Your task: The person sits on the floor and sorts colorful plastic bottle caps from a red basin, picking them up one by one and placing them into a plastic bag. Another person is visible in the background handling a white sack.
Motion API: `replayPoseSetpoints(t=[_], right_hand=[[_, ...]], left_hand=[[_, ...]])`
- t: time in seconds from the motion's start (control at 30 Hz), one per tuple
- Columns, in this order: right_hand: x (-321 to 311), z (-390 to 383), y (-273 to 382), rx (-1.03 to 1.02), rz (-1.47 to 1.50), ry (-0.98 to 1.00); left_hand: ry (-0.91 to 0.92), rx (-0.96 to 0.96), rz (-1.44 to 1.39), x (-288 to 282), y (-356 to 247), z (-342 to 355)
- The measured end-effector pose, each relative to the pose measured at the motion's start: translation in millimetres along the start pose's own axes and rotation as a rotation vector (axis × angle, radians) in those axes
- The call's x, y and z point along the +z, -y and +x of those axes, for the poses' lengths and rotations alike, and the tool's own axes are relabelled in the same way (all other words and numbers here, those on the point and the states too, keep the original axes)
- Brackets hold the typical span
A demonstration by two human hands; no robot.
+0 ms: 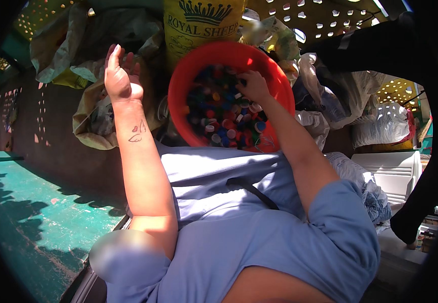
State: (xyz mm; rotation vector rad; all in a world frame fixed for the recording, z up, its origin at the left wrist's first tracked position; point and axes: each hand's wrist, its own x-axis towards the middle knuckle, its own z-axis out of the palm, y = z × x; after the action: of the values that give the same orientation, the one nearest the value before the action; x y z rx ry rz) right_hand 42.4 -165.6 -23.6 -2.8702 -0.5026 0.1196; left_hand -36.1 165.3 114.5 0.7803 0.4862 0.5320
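Note:
A red plastic basin (178,111) holds several bottle caps (229,126) in red, blue, green, white and other colours. My right hand (253,87) reaches into its upper right part, fingers curled down among the caps; what they grip is too small and shaded to make out. To the left of the basin, my left hand (123,76) is raised with the palm partly turned up and the fingers loosely bent and apart, holding nothing.
A yellow printed sack (204,28) stands behind the basin. Crumpled plastic bags (93,40) lie around it on both sides. At the right are a white plastic object (385,171) and a black shape (360,45). A green painted surface (32,217) lies at the lower left.

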Motion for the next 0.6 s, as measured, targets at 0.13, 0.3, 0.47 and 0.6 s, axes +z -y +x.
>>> replayPoseSetpoints(t=[0.13,0.3,0.47,0.6], right_hand=[[14,13,28,0.060,-0.122,-0.070],[41,20,27,0.035,-0.143,-0.140],[38,20,34,0.030,-0.097,-0.105],[53,31,29,-0.021,-0.108,-0.142]], left_hand=[[0.020,-0.008,0.009,8,2,-5],[0.037,0.009,0.003,0,-1,-3],[0.037,-0.007,0.033,3,-3,-9],[0.002,0.035,-0.009,-2,-10,-7]])
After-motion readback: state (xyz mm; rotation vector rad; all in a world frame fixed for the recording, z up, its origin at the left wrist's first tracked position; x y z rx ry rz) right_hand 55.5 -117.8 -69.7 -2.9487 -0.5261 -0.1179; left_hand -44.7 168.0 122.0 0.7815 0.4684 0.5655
